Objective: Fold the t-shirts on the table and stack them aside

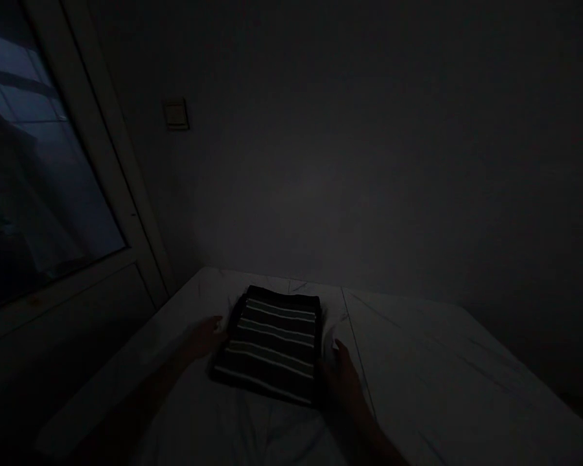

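Note:
A dark folded cloth (272, 346) with light and grey-green stripes lies flat on a white marble-patterned table (418, 362). Pale fringe-like edges show faintly along its sides. My left hand (206, 338) is at the cloth's left edge, its fingers apart and the nearest fingertips at the fabric. At the right edge is my right hand (341, 375), thumb and fingers spread, with the thumb side against the cloth. The picture is very dark, so the exact contact of the fingertips is hard to make out.
Behind the table stands a plain wall (320, 162) with a light switch (175, 114) on it. To the left is a framed door (140, 259) with a glass pane (53, 162). A seam line runs across the tabletop right of the cloth.

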Tool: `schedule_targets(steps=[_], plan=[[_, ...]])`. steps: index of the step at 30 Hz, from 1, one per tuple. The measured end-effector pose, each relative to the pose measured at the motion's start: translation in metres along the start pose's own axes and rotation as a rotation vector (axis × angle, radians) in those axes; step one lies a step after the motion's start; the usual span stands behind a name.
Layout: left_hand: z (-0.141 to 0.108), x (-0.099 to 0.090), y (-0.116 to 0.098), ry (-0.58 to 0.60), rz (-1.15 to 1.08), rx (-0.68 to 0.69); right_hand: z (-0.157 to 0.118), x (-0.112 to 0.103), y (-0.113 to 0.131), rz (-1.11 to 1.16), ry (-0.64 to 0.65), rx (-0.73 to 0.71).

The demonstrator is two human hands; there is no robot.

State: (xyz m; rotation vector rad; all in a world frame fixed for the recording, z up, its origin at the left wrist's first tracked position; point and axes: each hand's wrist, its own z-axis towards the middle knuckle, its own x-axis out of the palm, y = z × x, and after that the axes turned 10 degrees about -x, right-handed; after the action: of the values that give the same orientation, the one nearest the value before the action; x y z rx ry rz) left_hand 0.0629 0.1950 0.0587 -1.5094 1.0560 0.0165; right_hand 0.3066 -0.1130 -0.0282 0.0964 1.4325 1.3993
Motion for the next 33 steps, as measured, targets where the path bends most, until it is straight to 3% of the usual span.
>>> schedule_targets(steps=[3,5,7,10,13,17,25,27,30,33], plan=[[0.021,0.009,-0.001,-0.138,0.244,0.305,0.018,0.003,0.016,-0.167,-0.150,-0.227],[0.035,0.027,-0.018,-0.149,0.385,0.506,0.041,0.006,0.040,-0.289,-0.129,-0.380],[0.047,0.050,-0.034,-0.153,0.516,0.617,0.064,0.013,0.064,-0.394,-0.032,-0.480],[0.057,0.083,-0.040,-0.194,0.690,0.641,0.086,0.028,0.078,-0.514,0.190,-0.515],[0.062,0.100,-0.028,-0.218,0.757,0.578,0.089,0.039,0.071,-0.570,0.371,-0.448],[0.063,0.103,-0.015,-0.208,0.754,0.569,0.084,0.042,0.060,-0.602,0.406,-0.413],[0.077,0.110,-0.004,-0.284,0.615,0.615,0.084,0.052,0.048,-0.483,0.282,-0.424],[0.085,0.111,0.000,-0.354,0.503,0.565,0.084,0.055,0.039,-0.398,0.132,-0.380],[0.094,0.106,-0.001,-0.411,0.347,0.408,0.086,0.052,0.028,-0.260,-0.153,-0.199],[0.094,0.094,-0.009,-0.427,0.312,0.347,0.094,0.044,0.025,-0.144,-0.253,-0.063]])
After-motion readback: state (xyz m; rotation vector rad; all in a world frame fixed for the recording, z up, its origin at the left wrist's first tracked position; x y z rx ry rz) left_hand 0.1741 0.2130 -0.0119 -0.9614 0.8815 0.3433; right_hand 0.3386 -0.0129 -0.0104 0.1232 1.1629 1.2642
